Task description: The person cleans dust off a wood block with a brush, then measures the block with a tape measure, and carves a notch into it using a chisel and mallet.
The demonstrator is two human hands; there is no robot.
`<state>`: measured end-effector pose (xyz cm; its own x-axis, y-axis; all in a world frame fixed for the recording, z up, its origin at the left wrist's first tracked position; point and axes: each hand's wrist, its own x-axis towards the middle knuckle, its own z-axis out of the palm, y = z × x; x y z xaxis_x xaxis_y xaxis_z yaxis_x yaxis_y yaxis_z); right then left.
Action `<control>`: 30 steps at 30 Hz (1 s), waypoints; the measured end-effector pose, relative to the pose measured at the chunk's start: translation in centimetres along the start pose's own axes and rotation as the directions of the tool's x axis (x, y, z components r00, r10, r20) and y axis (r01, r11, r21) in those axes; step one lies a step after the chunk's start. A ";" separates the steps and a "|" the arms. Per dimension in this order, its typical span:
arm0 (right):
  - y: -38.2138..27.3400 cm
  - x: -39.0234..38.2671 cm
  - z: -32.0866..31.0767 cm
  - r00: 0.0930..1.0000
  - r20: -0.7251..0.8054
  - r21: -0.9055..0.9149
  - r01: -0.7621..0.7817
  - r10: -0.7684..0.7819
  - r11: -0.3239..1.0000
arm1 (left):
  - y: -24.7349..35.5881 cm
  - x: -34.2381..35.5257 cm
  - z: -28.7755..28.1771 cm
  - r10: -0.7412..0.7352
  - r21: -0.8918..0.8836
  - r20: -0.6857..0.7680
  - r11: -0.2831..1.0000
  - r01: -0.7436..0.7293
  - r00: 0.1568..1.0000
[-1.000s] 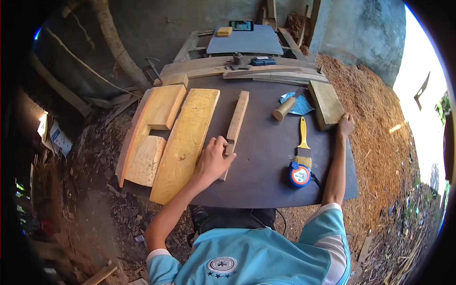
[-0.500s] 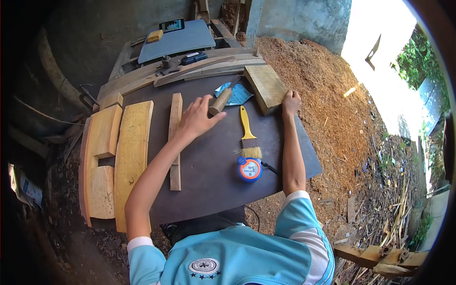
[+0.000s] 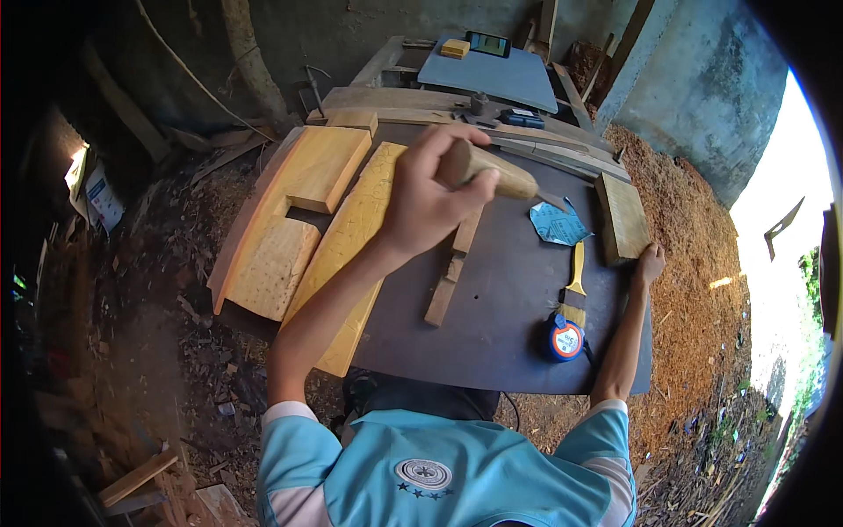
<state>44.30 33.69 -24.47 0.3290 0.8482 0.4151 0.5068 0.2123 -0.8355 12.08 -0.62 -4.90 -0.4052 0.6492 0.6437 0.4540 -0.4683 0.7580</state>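
My left hand (image 3: 432, 189) is closed round the wooden handle of a chisel (image 3: 509, 178), raised above the dark tabletop (image 3: 509, 325). The tool's metal blade points right, over a crumpled blue sheet of sandpaper (image 3: 560, 224). At the right edge, my right hand (image 3: 649, 265) grips the near corner of a thick wooden block (image 3: 623, 220). Between the hands lie a yellow-handled paintbrush (image 3: 576, 272) and a blue and orange tape measure (image 3: 565, 341), which sits against its bristles. A narrow notched wooden strip (image 3: 450, 285) lies partly hidden behind my left hand.
Yellowish planks (image 3: 347, 290) and a notched wooden piece (image 3: 272, 255) line the left side. Behind are a black and blue case (image 3: 522, 119), a grey-blue board (image 3: 492, 77) and a propped phone (image 3: 488, 44). Sawdust (image 3: 694, 272) covers the ground on the right.
My left hand has taken hold of the chisel and lifted it off the table. My right hand stays at the block's corner. The whole view has swung to the left.
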 end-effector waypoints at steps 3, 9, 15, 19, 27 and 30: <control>-0.6 0.1 -0.5 0.992 0.118 -0.061 -0.038 0.045 0.997 | 4.0 -1.4 -6.0 0.077 -0.101 -0.189 0.990 -0.097 0.979; -9.8 -4.1 -1.3 0.944 0.193 -0.339 0.321 -0.268 0.885 | 5.0 -6.5 -12.7 0.169 0.022 -0.419 0.984 -0.176 0.892; -25.5 -14.3 0.4 0.349 0.665 0.464 0.499 -0.660 0.732 | 4.0 -11.8 -14.2 0.124 -0.020 -0.433 0.989 -0.147 0.893; -36.2 -26.8 3.9 -0.248 0.488 0.863 0.279 -0.837 0.421 | 4.7 -13.9 -14.4 0.088 -0.276 -0.226 0.949 -0.150 0.970; -45.6 -49.6 9.9 -0.449 0.709 0.694 0.581 -0.544 0.426 | 7.9 -16.2 -11.8 0.169 -0.039 0.177 0.986 -0.165 0.970; -44.5 -50.5 11.7 -0.348 0.802 0.596 0.528 -0.485 0.606 | 7.5 -16.6 -11.6 0.190 -0.037 0.225 0.982 -0.186 0.956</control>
<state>-4.19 -12.89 -12.48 -0.9996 -0.0092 -0.0279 0.0061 0.8651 -0.5015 13.02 -21.85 -8.74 -0.1221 0.6667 0.7353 0.4921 -0.6027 0.6282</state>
